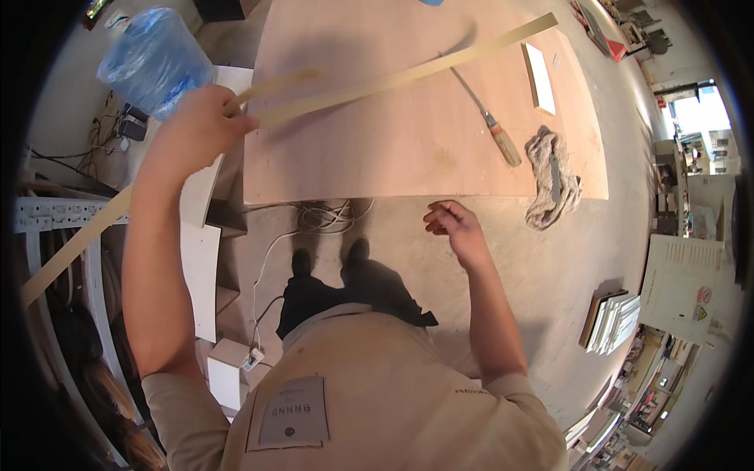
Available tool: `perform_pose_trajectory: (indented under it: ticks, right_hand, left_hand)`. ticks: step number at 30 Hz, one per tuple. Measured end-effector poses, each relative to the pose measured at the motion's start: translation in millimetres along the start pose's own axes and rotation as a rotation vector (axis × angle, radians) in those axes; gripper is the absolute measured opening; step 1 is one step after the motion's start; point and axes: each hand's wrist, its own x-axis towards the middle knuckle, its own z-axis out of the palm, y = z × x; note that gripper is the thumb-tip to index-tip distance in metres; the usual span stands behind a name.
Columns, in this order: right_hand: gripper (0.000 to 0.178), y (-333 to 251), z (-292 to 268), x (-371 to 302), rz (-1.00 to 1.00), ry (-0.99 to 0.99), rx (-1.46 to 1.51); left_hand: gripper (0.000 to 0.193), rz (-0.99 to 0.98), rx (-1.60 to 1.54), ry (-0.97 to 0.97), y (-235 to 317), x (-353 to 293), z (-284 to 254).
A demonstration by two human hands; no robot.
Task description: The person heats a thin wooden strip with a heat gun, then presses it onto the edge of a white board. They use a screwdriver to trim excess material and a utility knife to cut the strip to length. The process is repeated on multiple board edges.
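My left hand is closed on a long, thin tan strip at the left side of the wooden tabletop. One length slants up to the far right over the top. A shorter, blurred piece sticks out above my fingers, and another length trails behind my forearm to the lower left. My right hand hovers just off the table's near edge, fingers loosely curled and nothing visible in them. Beyond it on the table lies a wooden-handled tool with a thin metal shaft.
A crumpled cloth with a dark piece on it hangs over the near right edge. Behind it lies a white block. A blue plastic-wrapped jug stands at far left. Coiled cable lies under the table; panels are stacked right.
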Motion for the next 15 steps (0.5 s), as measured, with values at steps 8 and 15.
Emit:
perform_pose_trajectory:
  ticks: [8,15]
  right_hand:
    - [0.034,133.6,-55.1,86.7,0.37,0.181,0.066]
    - [0.027,186.3,-57.0,152.9,0.449,0.219,-0.132]
  left_hand:
    - [0.035,0.001,0.029,-0.048,-19.9,2.5,-17.1]
    - [0.039,0.0,0.157,-0.075,-9.6,18.0,-16.6]
